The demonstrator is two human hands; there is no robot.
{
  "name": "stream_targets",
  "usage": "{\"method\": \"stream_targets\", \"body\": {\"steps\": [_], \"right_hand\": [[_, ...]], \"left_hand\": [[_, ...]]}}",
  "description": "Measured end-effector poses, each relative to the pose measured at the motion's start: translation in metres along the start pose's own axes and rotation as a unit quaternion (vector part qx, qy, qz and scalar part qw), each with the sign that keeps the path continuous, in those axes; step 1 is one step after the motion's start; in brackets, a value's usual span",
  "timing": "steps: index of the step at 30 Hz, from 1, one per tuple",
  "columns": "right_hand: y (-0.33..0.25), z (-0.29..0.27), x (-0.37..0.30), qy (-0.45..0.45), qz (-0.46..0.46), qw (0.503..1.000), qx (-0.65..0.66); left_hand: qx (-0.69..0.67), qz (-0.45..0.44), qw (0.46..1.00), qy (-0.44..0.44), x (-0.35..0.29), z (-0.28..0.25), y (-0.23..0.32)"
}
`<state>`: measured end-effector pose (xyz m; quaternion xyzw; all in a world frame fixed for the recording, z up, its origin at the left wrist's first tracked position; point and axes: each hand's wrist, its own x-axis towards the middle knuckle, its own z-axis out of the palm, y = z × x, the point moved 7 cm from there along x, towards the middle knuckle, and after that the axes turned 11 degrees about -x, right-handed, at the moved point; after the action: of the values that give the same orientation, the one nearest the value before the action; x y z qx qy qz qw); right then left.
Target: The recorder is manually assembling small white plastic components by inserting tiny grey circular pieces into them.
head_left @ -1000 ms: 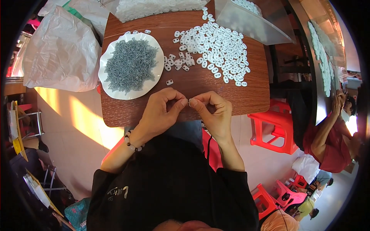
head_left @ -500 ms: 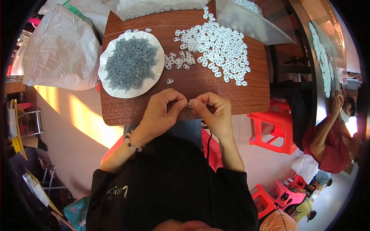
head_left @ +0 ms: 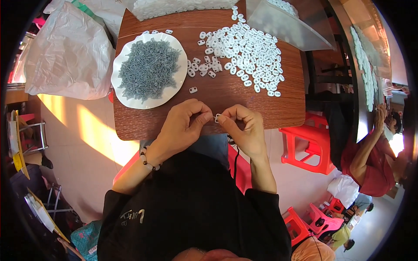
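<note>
at the near edge of the brown table (head_left: 261, 108), both hands meet over the wood. far left, a white plastic bag (head_left: 65, 56) sits off the table. next, a white plate (head_left: 126, 98) heaped with small grey pins (head_left: 149, 69). left hand (head_left: 180, 128) curled closed, thumb and forefinger pinched; what they grip is too small to tell. just right of its fingertips, a small white clip (head_left: 216, 117), pinched in the closed right hand (head_left: 244, 128). the clip lies between the two hands, the right one holding it, the left fingertips touching or nearly so. its long axis can't be read. beyond, upper right, a loose pile of white clips (head_left: 248, 50).
</note>
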<state>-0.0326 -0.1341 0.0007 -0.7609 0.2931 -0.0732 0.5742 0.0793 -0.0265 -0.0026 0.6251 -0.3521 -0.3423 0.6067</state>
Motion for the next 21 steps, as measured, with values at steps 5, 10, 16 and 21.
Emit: {"method": "stream_targets", "body": {"steps": [5,10,16,21], "right_hand": [[-0.0022,-0.0018,0.0,0.012,-0.007,1.0,-0.01],[-0.0014,-0.0002,0.0012,0.007,-0.01,1.0,-0.024],[-0.0014,0.0012,0.0022,0.005,-0.009,1.0,-0.03],[-0.0008,0.0008,0.0017,0.01,-0.016,0.999,-0.044]], "left_hand": [[0.01,-0.033,0.999,-0.024,0.0,0.0,-0.0025],[0.012,-0.025,0.999,-0.02,0.0005,-0.0005,-0.0008],[0.011,-0.026,1.0,-0.014,0.0001,-0.0007,-0.0012],[0.024,-0.028,0.999,-0.018,0.0007,0.0001,0.0024]]}}
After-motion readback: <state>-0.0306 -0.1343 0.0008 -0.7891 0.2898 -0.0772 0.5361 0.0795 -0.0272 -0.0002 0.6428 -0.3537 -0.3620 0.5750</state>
